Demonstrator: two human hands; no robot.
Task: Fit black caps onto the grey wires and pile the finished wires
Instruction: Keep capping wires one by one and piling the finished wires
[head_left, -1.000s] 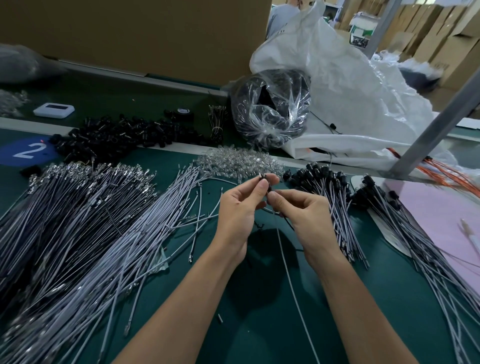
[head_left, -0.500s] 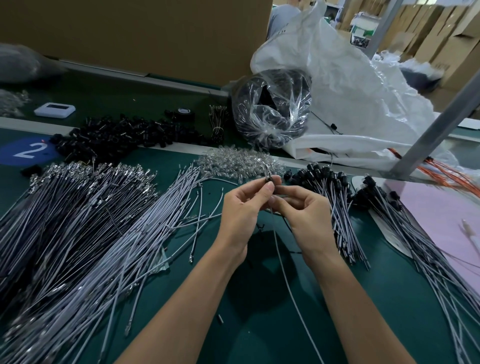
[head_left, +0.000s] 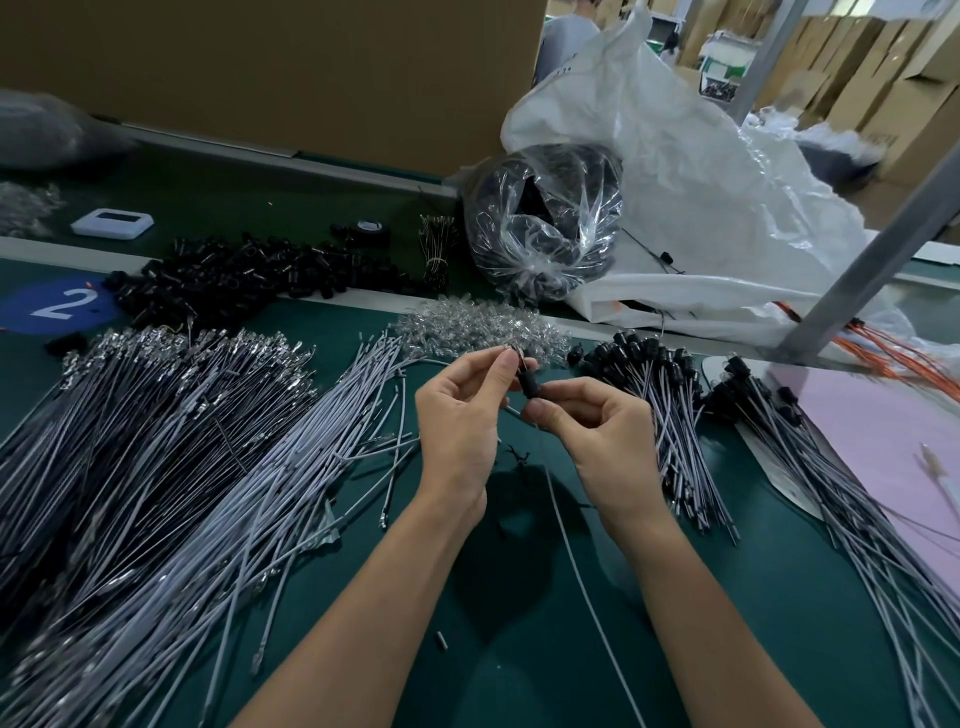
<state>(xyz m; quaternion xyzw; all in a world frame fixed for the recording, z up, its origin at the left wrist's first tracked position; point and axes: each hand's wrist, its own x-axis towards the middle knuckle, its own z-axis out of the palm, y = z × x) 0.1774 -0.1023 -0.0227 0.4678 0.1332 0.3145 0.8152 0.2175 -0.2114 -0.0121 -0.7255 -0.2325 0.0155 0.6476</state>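
Note:
My left hand pinches the metal tip end of a grey wire just above the table's middle. My right hand pinches a black cap that sits on that wire, right below the left fingertips. The wire hangs down between my forearms toward the near edge. A large heap of uncapped grey wires fans over the left of the green table. Capped wires lie in a pile right of my hands, and a second pile lies farther right. Loose black caps are heaped at the back left.
Clear small parts lie just beyond my hands. A clear bag of black parts and a big white sack stand behind. A slanted metal post, orange wires and a pink sheet fill the right. A white device sits far left.
My hands have drawn slightly apart. The black cap now shows on the wire between my fingertips, where earlier the fingers were pressed together over it.

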